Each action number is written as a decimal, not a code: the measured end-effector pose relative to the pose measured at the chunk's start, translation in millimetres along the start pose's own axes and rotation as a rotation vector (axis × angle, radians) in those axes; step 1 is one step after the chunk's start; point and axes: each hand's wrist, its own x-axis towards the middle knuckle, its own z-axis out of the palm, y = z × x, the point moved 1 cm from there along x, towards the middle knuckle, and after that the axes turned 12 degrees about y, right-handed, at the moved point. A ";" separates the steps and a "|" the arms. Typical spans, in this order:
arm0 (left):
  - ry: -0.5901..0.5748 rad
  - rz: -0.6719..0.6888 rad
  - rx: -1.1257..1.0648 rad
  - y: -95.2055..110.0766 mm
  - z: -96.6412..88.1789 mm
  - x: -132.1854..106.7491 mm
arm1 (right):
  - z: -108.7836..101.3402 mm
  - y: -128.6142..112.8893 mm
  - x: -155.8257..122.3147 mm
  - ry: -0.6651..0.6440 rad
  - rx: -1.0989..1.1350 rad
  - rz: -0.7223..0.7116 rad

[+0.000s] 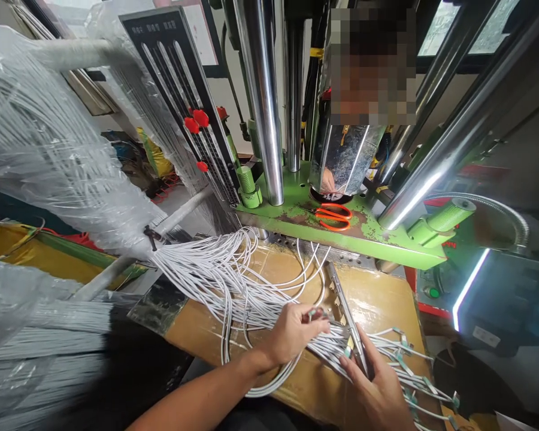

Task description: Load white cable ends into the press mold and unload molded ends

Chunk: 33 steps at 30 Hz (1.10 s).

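My left hand [287,338] is closed, with thumb and fingers pinched round a small greenish cable end [318,313]. My right hand [379,389] grips the lower end of a long narrow metal bar [345,305], its thumb pressed near a small pale piece on the bar's left side. Several small brass-coloured parts sit along that same side. Under both hands runs a thick bundle of white cables [206,275] across the brown tabletop [377,302]. To the right of my right hand, cables fan out with green and metal connectors [402,362] on their ends.
Behind the table stands a green press plate [278,209] with upright steel columns [265,102]. Orange-handled scissors [335,216] lie on it. Plastic-wrapped cables [49,131] hang at left on a rack. A lit lamp [471,287] is at right.
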 end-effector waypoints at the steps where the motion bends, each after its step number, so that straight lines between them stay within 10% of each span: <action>1: 0.036 -0.048 -0.031 -1.6 0.2 1.6 | 1.3 -0.7 -1.8 0.022 0.021 0.003; 11: -0.264 0.543 0.247 -21.7 3.0 11.8 | 7.1 5.1 -3.9 0.058 0.088 0.026; 20: -0.286 0.712 0.380 -31.1 11.2 17.9 | 14.4 2.2 -9.1 0.175 0.123 0.010; 33: 0.020 0.061 -0.015 -5.0 -9.6 26.2 | -0.6 6.2 -0.2 -0.018 0.127 0.031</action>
